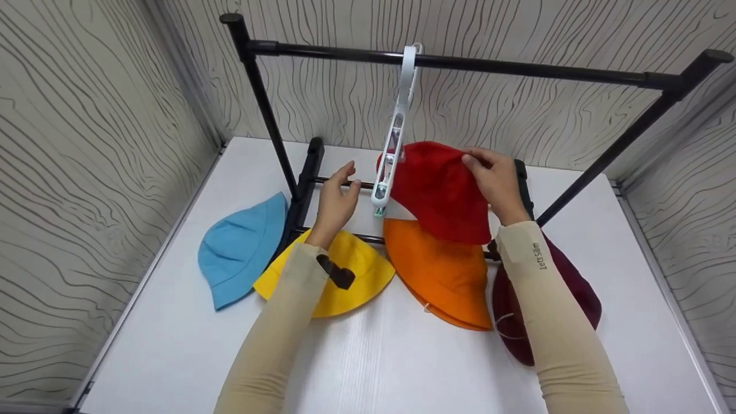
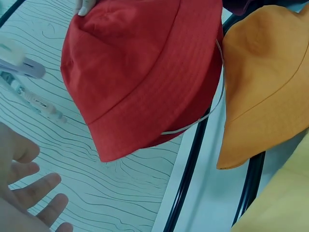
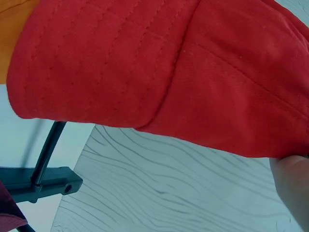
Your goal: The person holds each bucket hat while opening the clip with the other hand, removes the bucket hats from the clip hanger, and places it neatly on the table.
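My right hand pinches the crown of a red bucket hat between thumb and fingers, and the hat hangs tilted above the table. In the left wrist view a thin white cord lies along the brim of the red hat. A white hanger with clips hangs from the black rack's top bar, overlapping the red hat's left edge in the head view. Left of that hanger is my left hand, empty, its fingers spread and loosely bent. The right wrist view shows red cloth and part of the right thumb.
A black rack stands on the white table. Along its lower bars lie a light blue hat, a yellow hat, an orange hat and a maroon hat. Patterned walls close in the back and sides.
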A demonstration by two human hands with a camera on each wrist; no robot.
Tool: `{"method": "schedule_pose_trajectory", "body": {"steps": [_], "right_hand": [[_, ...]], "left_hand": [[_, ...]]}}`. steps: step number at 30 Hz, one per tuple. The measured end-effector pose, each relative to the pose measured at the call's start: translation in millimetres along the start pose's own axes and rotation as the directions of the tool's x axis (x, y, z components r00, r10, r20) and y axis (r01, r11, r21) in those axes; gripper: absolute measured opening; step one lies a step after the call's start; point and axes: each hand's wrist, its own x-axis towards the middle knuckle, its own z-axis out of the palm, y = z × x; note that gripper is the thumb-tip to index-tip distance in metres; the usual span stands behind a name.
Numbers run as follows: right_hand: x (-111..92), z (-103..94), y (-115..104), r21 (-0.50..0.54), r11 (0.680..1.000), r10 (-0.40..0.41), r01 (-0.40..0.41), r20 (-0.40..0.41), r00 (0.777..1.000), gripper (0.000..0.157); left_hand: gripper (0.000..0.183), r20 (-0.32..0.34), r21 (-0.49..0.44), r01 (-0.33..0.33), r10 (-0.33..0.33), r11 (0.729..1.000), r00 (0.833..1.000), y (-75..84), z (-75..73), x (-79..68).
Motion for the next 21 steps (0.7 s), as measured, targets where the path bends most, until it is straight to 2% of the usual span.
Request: {"method": "schedule_pose_trajectory", "body": {"steps": [10,17,21], "right_hand": [[-8,-20.1,-1,0.023,1.0,0.017,-0.016,-0.043,0.999,0.032],[-15,-34.4,2,0.008,0.999,0.039,-0.038,-0.079,0.996,0.035],[-19,-42.7,5,-0.019,0.998,0.051,-0.054,-0.11,0.993,0.037]], "left_hand": [[0.048,0.052,-0.064,0.091,-0.088,0.994,0.995,-2.9,3.5,-17.9],[0.035,0.044,-0.017,0.143,-0.142,0.99,0.989,-12.4,12.6,-28.6],[0.039,0.085,-0.001,0.123,-0.122,0.992,0.989,-16.6,15.2,-34.5]]}}
